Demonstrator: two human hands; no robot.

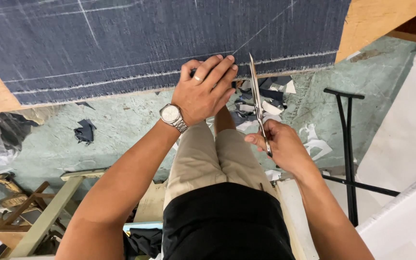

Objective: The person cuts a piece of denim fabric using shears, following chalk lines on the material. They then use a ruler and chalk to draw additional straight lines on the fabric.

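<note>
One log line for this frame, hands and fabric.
left hand: flat on dark denim fabric edge | right hand: grips scissors, blades at fabric edge | floor: fabric scraps

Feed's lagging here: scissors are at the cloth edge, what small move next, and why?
Probably close the scissors forward along the chalk line: their tip sits at the frayed edge of the dark cloth, and the left hand pins it beside them.

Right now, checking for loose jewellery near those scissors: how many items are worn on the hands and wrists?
2: a silver wristwatch on the left wrist, and a ring on the left hand. The right hand, gripping the scissors, may hide others.
</note>
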